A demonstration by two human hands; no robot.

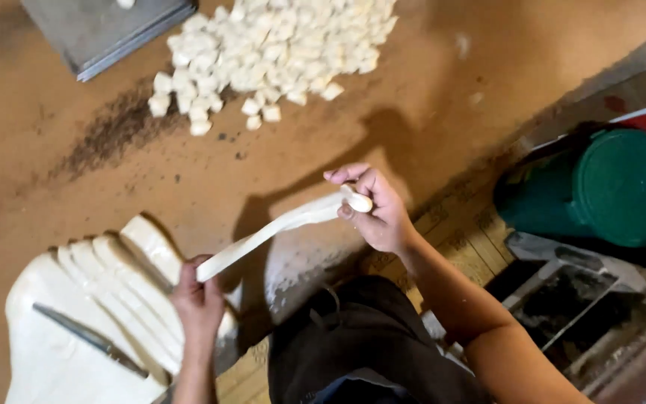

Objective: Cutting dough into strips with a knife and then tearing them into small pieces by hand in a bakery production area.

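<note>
Head view: looking down at my two hands over a brown floured work surface (pixel 443 82)
Dough strip (pixel 271 230): stretched slantwise in the air between my hands, held taut at both ends so it hangs free of the surface
Left hand (pixel 197 299): fingers clenched round the lower end of the strip, just above the sliced slab
Right hand (pixel 375 209): fingertips pinching the upper end, where a small nub of dough (pixel 358 200) sits against my thumb
Dough slab (pixel 76 329): beneath and beyond my left fingers, its near edge cut into parallel strips lying side by side
Knife (pixel 87 338): flat on the uncut part of the slab, well outside my left fingers, not held
Cut pieces (pixel 278 45): a loose heap of small white cubes far ahead of both hands
Grey tray (pixel 99 30): past the heap's left side, apparently bare except for a bit of dough at the frame edge
Green bucket (pixel 622 187): well out past my right wrist, lid on, contents hidden
Dark crate (pixel 562 299): below the bucket, beside my forearm; I cannot tell what it holds
</note>
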